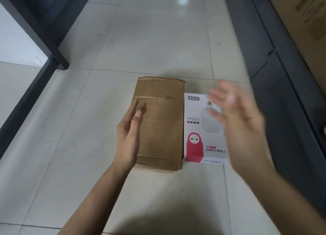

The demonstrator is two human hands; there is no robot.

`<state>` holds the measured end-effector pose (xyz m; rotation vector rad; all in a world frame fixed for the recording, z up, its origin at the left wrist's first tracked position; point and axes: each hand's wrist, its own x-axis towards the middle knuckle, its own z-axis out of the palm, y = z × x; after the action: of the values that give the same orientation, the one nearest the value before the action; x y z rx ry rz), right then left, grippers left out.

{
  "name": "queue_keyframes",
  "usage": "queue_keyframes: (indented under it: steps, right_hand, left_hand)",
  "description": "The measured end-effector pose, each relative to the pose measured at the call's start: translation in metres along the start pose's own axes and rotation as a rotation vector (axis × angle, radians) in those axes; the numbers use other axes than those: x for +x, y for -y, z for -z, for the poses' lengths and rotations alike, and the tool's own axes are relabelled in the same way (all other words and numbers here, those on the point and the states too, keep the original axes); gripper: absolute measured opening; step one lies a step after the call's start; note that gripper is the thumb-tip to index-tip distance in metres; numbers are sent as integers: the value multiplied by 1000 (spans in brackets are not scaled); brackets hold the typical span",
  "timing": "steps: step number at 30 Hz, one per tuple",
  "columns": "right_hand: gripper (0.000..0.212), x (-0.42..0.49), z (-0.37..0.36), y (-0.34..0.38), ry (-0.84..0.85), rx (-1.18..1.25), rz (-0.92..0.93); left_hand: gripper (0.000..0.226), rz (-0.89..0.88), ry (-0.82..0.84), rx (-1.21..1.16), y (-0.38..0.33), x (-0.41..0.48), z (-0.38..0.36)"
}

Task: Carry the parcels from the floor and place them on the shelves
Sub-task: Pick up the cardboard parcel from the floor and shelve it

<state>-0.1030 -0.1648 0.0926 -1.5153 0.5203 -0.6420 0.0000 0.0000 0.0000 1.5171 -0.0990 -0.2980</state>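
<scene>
A brown cardboard parcel (161, 123) sealed with tape lies flat on the tiled floor. Touching its right side lies a white LED bulb box (197, 129) with a red cartoon figure printed on it. My left hand (129, 137) is open, palm facing right, at the parcel's left edge. My right hand (236, 122) is open and blurred, hovering over the right part of the white box and hiding it. Neither hand holds anything.
A black metal shelf frame (33, 41) stands at the left with its foot on the floor. Dark shelving (275, 58) runs along the right, with a large cardboard carton (307, 23) on it at the top right.
</scene>
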Motion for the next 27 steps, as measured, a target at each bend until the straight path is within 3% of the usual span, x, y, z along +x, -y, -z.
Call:
queue_keyframes:
  steps: [5,8,16,21,27]
  right_hand:
    - [40,-14,-27,-81,230,-97,-351]
    - [48,-21,-36,-102,315,-150,-427]
    - [56,-16,-41,-120,294,-336,-396]
    - [52,-9,-37,-133,282,-224,-456]
    - [44,-7,-34,-126,302,-155,-306]
  left_hand:
    - [46,29,-3,95,21,3,8]
    - [46,53,30,174,31,5,8]
    - [53,19,6,302,42,19,23]
    - [54,23,42,388,48,29,27]
    - [55,42,50,381,47,33,26]
